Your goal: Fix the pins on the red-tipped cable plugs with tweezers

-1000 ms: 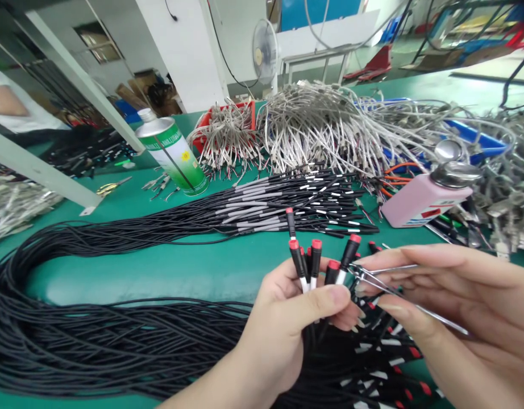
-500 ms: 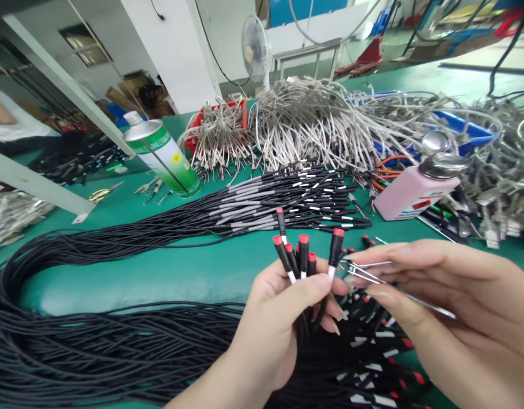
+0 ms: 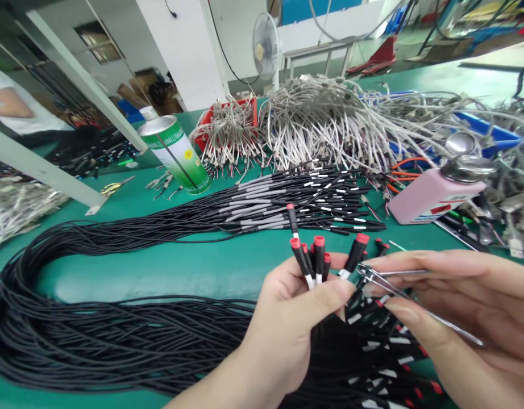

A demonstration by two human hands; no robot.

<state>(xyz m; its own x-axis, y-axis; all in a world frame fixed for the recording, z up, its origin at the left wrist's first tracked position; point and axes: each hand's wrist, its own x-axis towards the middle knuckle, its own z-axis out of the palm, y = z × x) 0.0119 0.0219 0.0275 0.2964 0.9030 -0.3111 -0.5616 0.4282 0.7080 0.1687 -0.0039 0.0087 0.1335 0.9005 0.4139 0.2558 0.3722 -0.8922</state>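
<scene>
My left hand is closed around several black cables. Their red-tipped connector ends stick up above the thumb, with white bands below them. One connector is set apart at the right and leans toward my right hand. That hand pinches silver nail clippers between thumb and fingers, the jaws right beside the white band of this connector. Whether the jaws touch it I cannot tell. Below and behind both hands lies a long bundle of black cables, more red-tipped ends showing at the right.
On the green table stand a green-and-white can and a pink pump bottle. Piles of grey cables, partly in a red bin and a blue bin, line the back. Scissors lie left; another person is beyond.
The view has shifted, so the table things sit slightly differently. The separate connector leans further right, and the clippers have come up close beside its white band. Both hands keep their holds.
</scene>
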